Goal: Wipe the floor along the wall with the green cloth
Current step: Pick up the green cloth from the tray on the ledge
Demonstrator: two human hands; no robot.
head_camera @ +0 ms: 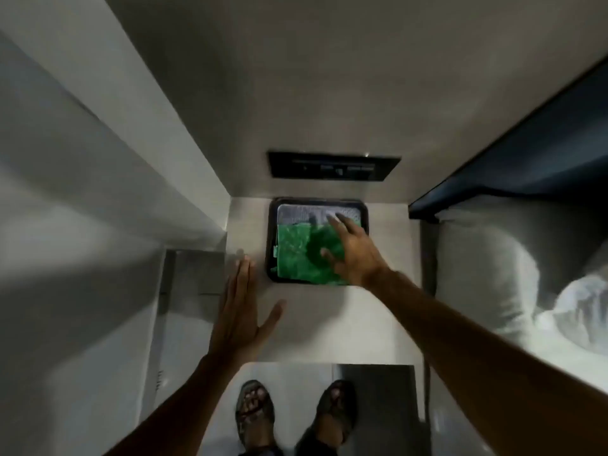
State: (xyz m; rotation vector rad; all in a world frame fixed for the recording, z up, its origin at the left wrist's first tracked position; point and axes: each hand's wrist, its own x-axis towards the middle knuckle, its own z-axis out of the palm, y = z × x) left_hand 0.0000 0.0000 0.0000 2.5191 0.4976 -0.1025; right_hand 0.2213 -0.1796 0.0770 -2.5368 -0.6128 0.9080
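Observation:
A green cloth (296, 255) lies folded in a black tray (271, 245) on a pale surface against the back wall. Behind it in the same tray lies a grey cloth (296, 215). My right hand (353, 255) hovers over the right side of the green cloth, fingers spread, casting a shadow on it; it holds nothing. My left hand (238, 311) is flat and open to the left of the tray, fingers stretched out, apart from the tray.
A black panel (332, 167) is set in the back wall above the tray. A white wall rises at the left. A bed with white bedding (493, 274) and a dark headboard (526, 153) is at the right. My sandalled feet (292, 413) stand on the floor below.

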